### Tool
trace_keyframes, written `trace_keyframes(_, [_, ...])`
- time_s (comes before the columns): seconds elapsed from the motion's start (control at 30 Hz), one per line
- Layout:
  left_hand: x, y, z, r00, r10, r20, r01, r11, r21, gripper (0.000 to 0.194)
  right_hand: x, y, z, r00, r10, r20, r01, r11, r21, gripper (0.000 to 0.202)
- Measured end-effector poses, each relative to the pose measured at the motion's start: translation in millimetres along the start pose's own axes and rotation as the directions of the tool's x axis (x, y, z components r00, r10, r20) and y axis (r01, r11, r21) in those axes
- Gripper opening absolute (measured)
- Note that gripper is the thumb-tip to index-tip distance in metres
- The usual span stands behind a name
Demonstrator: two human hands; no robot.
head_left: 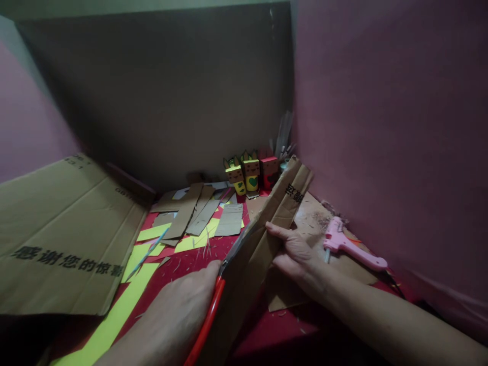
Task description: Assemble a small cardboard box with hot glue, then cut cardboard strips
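Note:
Folded brown cardboard (244, 290) with dark print near its far end slants across the middle of the view. My right hand (295, 254) grips its right side, thumb on top and the other fingers partly hidden. Red-handled scissors (211, 310) lie along the cardboard's left edge, with their blades pointing away beside it. My left hand (186, 300) is closed at the scissors, knuckles by the pivot; its fingers are mostly hidden.
A large printed cardboard sheet (64, 239) stands left. Cardboard scraps (186, 213), yellow paper (114, 317) and a blue pen-like item (148, 254) lie on the red surface (183, 264). Behind are box-headed figures (251, 173). A pink glue gun (353, 249) lies right.

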State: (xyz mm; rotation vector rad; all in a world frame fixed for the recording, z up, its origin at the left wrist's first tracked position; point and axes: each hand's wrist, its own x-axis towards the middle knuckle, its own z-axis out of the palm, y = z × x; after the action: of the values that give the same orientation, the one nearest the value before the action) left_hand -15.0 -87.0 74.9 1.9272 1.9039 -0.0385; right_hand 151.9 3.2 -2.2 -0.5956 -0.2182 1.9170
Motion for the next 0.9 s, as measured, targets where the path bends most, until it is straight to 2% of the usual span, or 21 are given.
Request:
trace_keyframes(0.13, [4, -4, 4.7, 0.999, 0.051, -0.018, -0.050, 0.998, 0.044, 0.037, -1, 0, 0, 1.000, 0.015, -0.014, -0.015, 1.000, 0.018, 0.015])
trace_keyframes(0.33, [7, -17, 17.7, 0.989, 0.074, -0.130, -0.032, 0.955, 0.295, 0.037, -2, 1, -1, 1.000, 0.030, 0.009, -0.030, 0.999, 0.045, 0.016])
trace_keyframes(0.5, [9, -21, 22.0, 0.986, 0.123, -0.115, -0.075, 0.933, 0.353, 0.035, -3, 1, 0, 1.000, 0.029, 0.000, -0.029, 0.999, 0.028, 0.017])
trace_keyframes(0.73, [4, -2, 10.0, 1.000, 0.019, -0.016, -0.009, 0.893, 0.451, 0.043, -3, 2, 0, 0.999, 0.046, -0.006, -0.046, 0.998, 0.047, 0.017])
trace_keyframes(0.9, [2, 1, 10.9, 1.000, -0.015, 0.000, 0.013, 0.878, 0.478, 0.041, -3, 3, 1, 0.996, 0.081, -0.047, -0.078, 0.995, 0.065, 0.016])
